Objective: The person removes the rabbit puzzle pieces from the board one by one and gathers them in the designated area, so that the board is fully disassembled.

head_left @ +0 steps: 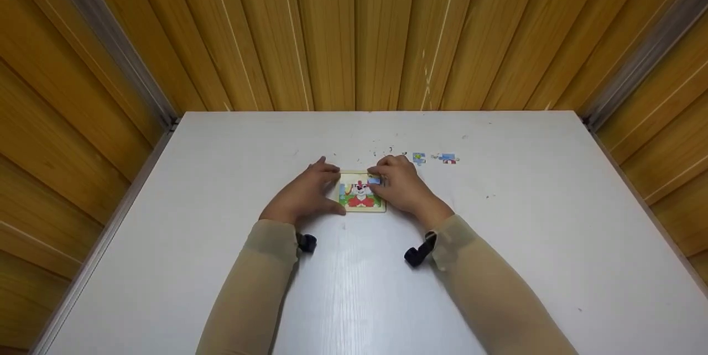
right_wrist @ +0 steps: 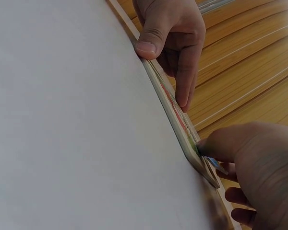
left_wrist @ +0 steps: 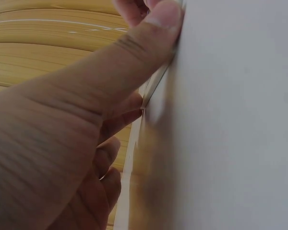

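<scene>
A small wooden puzzle board (head_left: 361, 210) with a red and white figure lies flat on the white table. My left hand (head_left: 303, 193) holds its left side, thumb at the near corner and fingers at the far corner; in the left wrist view the left hand (left_wrist: 62, 124) has its thumb on the board's edge. My right hand (head_left: 406, 186) pinches a blue puzzle piece (head_left: 374, 181) over the board's upper right part. In the right wrist view the right hand (right_wrist: 264, 163) has that piece (right_wrist: 216, 164) tilted at the board (right_wrist: 175, 122), its thumb touching the board's surface.
Loose puzzle pieces lie beyond my right hand: one blue and yellow piece (head_left: 419, 158) and, to its right, a blue and red piece (head_left: 448, 158). Small dark specks dot the table (head_left: 221, 178). A yellow wood-look wall (head_left: 354, 34) stands behind the table's far edge.
</scene>
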The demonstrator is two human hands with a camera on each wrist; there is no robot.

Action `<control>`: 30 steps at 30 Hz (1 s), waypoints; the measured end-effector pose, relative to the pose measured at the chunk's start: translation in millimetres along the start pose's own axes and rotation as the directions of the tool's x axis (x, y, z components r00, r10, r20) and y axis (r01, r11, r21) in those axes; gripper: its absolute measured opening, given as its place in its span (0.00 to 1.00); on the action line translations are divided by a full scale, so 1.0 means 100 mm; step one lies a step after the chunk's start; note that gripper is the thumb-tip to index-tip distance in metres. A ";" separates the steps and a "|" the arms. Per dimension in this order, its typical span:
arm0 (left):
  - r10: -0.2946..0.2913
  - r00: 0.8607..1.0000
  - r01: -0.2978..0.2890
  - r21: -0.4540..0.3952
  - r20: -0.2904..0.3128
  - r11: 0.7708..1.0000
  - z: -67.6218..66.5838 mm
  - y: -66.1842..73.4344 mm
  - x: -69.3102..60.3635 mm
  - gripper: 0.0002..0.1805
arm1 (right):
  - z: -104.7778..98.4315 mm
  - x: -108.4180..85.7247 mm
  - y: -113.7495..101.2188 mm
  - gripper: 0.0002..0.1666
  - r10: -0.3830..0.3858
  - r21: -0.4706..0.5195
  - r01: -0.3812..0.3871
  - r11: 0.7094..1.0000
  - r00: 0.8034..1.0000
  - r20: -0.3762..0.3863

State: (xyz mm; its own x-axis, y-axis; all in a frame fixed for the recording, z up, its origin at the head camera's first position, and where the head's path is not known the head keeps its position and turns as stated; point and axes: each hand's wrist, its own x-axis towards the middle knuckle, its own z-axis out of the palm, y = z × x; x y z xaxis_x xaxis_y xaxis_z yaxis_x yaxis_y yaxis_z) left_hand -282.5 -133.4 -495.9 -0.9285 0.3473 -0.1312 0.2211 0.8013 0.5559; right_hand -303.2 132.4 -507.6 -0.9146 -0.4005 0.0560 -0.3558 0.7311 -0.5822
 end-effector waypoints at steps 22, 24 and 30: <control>0.021 1.000 -0.021 -0.014 -0.001 1.000 0.00 -0.01 0.00 0.51 | 0.00 0.02 0.01 0.17 0.053 0.131 -0.043 0.990 0.996 -0.072; 0.019 1.000 -0.019 -0.019 0.000 1.000 0.00 -0.02 0.00 0.51 | 0.00 0.02 0.00 0.16 0.051 0.161 -0.038 0.986 0.996 -0.079; 0.008 1.000 -0.008 -0.024 -0.002 1.000 0.00 -0.02 -0.01 0.51 | 0.01 0.01 -0.01 0.14 0.082 0.328 -0.043 0.944 0.991 -0.106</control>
State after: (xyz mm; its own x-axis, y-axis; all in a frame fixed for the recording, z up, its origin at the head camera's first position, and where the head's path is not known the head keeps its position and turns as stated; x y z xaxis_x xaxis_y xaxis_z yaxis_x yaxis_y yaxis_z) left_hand -282.5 -135.7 -497.0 -0.9274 0.3525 -0.1255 0.2211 0.7868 0.5762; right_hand -303.2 131.0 -508.0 -0.9558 -0.2786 0.0937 -0.2333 0.5256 -0.8181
